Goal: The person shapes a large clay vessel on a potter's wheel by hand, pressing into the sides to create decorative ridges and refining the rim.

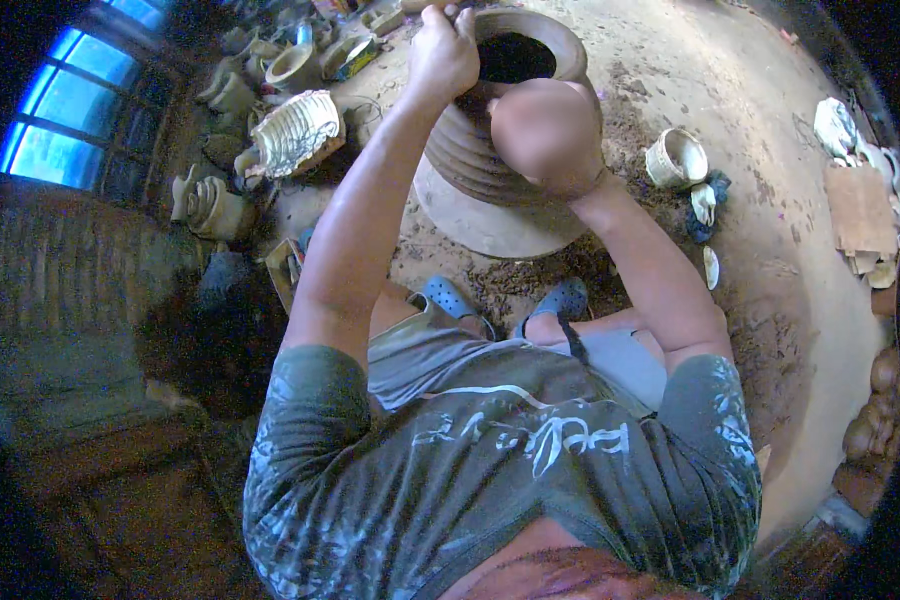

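Pot stands on round base, base's near edge showing. Body looks largely formed: rim thick and round, centre open; outside ridged, apparently unsmoothed. Left hand curled closed beside rim's left edge. Right hand blurred over pot's near right side; grip cannot be told.

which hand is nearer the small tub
Right. The right hand is left of the tub, by the pot; the left hand is farther left, on the pot's other side.

The window shows blue-white glare; the floor is brightly lit. Lower left: dim, grainy. Right hand: blurred. Fisheye distortion curves the periphery; corners black.
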Available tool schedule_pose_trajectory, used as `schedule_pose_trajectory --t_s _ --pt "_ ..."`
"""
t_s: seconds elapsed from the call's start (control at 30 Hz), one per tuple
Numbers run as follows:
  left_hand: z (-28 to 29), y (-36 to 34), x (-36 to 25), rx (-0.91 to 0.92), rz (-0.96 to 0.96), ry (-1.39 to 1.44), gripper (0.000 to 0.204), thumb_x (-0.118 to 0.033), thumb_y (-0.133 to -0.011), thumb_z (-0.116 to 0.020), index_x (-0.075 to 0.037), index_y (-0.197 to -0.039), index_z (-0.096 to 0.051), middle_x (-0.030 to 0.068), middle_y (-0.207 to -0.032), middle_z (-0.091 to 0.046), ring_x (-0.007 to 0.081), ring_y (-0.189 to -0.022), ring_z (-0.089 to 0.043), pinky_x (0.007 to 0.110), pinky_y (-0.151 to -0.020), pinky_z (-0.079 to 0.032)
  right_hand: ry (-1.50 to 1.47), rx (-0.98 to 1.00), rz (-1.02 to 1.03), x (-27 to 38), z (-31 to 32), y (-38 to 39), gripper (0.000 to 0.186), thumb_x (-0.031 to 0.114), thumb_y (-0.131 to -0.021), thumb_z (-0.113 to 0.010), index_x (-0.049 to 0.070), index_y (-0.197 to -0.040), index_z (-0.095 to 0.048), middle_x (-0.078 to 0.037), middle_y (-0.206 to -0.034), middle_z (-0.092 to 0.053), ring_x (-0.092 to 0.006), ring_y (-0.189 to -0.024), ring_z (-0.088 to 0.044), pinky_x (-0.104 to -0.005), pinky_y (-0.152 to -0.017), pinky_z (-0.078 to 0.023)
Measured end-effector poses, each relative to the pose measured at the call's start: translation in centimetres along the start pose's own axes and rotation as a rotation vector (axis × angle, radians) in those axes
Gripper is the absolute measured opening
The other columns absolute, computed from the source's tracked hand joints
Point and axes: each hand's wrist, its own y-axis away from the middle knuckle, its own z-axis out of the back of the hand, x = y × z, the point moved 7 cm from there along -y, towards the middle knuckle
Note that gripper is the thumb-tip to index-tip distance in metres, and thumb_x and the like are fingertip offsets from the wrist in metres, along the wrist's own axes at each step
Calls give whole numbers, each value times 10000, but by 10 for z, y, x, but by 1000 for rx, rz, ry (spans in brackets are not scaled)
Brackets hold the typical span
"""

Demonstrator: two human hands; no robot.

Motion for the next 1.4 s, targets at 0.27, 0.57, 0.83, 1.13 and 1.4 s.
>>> schedule_pose_trajectory --t_s 0.27,0.57,0.83,1.13,1.4 --pt "5 -7 -16 241 -135 -31 442 -357 -1080 -501 -27 -1367 -436 319 -1251 -626 475 -1157 -610 515 -945 -504 -76 97 176 -8 -3 -4 118 169 -798 -754 118 -904 -738 16 -915 -631 -178 -875 -622 -377 -783 -459" --pt "-1 -20 -24 375 -400 121 359 -198 -1110 -469 -42 -1433 -450 168 -1350 -588 279 -1239 -567 386 -1050 -454 -159 40 282 -44 10 17 171 167 -786 -755 128 -951 -780 47 -979 -686 -169 -935 -624 -396 -854 -484" --pt "-4 -3 -39 496 -126 151 341 -205 -1115 -447 -1 -1387 -469 199 -1211 -597 262 -1122 -580 374 -975 -470 -376 -92 -281 -138 15 69 132 128 -821 -818 116 -934 -749 -69 -936 -678 -264 -851 -679 -381 -701 -564" --pt "11 20 -42 63 -123 -177 454 -372 -1082 -459 3 -1335 -501 330 -1196 -664 506 -1153 -618 542 -973 -480 -340 490 -806 -144 -10 62 366 166 -929 -573 28 -1267 -592 -217 -991 -720 -376 -891 -719 -454 -839 -573" --pt "9 57 -56 -93 -44 79 476 -317 -1088 -443 59 -1380 -457 352 -1331 -569 513 -1290 -506 535 -1083 -400 -221 634 -808 -118 -20 49 393 89 -902 -461 -45 -1256 -567 -330 -1041 -696 -476 -1001 -688 -554 -915 -543"
